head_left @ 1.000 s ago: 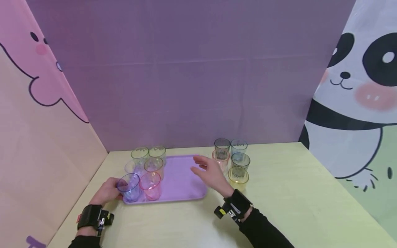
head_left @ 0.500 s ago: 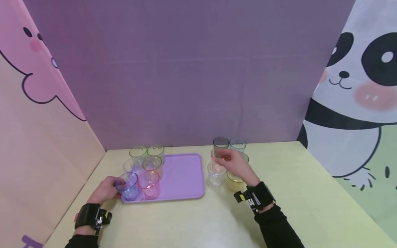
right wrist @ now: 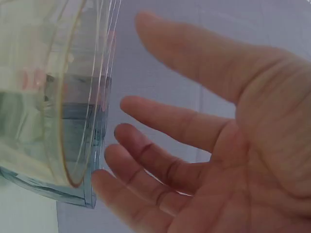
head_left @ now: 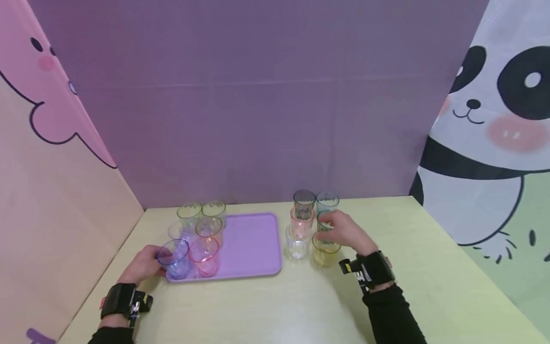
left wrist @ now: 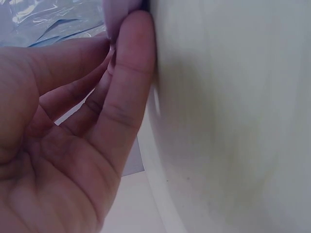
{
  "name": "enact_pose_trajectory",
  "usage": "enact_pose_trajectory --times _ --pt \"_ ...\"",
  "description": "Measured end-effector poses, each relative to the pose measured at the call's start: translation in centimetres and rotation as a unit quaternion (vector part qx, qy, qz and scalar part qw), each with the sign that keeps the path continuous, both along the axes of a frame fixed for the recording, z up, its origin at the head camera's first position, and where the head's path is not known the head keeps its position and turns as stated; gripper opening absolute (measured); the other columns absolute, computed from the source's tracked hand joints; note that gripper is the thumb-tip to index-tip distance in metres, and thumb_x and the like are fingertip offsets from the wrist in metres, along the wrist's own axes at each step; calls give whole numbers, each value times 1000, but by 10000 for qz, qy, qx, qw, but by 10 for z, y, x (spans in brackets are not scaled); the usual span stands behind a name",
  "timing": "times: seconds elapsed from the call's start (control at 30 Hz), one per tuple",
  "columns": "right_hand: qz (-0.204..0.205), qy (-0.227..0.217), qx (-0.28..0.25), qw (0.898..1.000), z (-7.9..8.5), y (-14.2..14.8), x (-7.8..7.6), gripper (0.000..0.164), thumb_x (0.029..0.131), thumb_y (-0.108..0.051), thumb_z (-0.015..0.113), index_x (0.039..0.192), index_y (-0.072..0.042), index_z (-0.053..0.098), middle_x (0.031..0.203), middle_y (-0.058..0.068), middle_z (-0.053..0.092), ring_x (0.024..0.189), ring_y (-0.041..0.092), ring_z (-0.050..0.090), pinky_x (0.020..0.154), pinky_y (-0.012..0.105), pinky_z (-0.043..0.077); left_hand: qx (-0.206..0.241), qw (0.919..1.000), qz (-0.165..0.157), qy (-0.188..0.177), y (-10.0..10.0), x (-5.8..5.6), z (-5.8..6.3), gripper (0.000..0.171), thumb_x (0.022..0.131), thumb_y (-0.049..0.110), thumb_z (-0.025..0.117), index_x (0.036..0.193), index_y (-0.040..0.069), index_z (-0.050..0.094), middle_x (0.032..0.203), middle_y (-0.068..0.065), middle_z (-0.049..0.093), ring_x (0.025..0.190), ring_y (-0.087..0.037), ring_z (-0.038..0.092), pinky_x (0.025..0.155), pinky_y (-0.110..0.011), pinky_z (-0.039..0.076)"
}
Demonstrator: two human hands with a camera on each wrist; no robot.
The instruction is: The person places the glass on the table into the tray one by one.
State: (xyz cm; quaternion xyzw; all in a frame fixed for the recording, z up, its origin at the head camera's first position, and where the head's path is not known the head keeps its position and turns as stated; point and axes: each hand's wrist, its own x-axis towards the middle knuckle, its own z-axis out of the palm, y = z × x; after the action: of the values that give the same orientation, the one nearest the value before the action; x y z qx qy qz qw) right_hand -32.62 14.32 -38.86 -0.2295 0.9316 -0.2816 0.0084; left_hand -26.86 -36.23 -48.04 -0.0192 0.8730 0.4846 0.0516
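My left hand (head_left: 141, 264) pinches the near left corner of a lilac tray (head_left: 253, 248); in the left wrist view the thumb and fingers close on its edge (left wrist: 111, 17). Beside that hand on the tray stand a blue glass (head_left: 175, 263) and a pink glass (head_left: 205, 260). On the right, my right hand (head_left: 347, 232) hovers at a yellow glass (head_left: 325, 256), partly covering a dark glass behind it. In the right wrist view its fingers are spread, with the yellowish glass rim (right wrist: 65, 121) just ahead of the fingertips.
Green glasses (head_left: 189, 212), an amber glass (head_left: 209, 228) and a pale purple glass (head_left: 175, 230) stand at the tray's left. Right of the tray are a clear glass (head_left: 297, 246), a reddish glass (head_left: 302, 222), a grey glass (head_left: 304, 198) and a light blue glass (head_left: 327, 200).
My right hand has moved right, from above the tray's right side, past the clear and reddish glasses, to the yellow and dark ones. The left hand keeps its place at the tray corner.
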Motion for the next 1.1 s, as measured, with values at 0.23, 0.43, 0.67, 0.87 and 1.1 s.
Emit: enact_pose_trajectory --times 0.23,0.43,0.67,0.87,1.1 --pt "-127 -232 944 9952 -5 1 0 54 67 -39 77 109 -8 64 111 13 56 105 34 47 86 48 42 -30 10000 5 30 -1 -1 -2 19 81 -5 55 99 -12 60 81 -12 62 69 -21 60 60 -33 55" --pt "-153 -373 1211 9918 -5 -2 8 66 56 -37 84 113 -11 62 111 13 42 104 30 38 82 45 42 -83 9999 -20 72 -1 -1 -1 19 81 -6 54 98 -13 60 81 -13 62 67 -21 60 59 -33 55" --pt "-44 -310 1152 9929 -5 -4 14 70 49 -18 88 111 -6 59 111 14 32 107 31 30 88 44 38 -170 9998 -24 111 -1 -1 0 16 82 -1 57 95 -10 62 80 -11 62 68 -20 60 59 -32 55" --pt "-175 -344 1438 9889 3 3 14 69 54 -22 84 115 -7 55 114 15 43 108 33 38 84 46 44 -199 9998 -12 72 -1 -1 -1 16 82 -2 56 94 -10 62 79 -11 62 67 -21 60 59 -32 55" --pt "-59 -137 561 9983 16 20 10 74 63 -30 80 127 -6 50 112 16 50 99 29 48 77 39 47 -87 10000 -5 10 0 0 1 18 81 -5 54 97 -12 61 83 -13 61 70 -22 60 61 -34 55"
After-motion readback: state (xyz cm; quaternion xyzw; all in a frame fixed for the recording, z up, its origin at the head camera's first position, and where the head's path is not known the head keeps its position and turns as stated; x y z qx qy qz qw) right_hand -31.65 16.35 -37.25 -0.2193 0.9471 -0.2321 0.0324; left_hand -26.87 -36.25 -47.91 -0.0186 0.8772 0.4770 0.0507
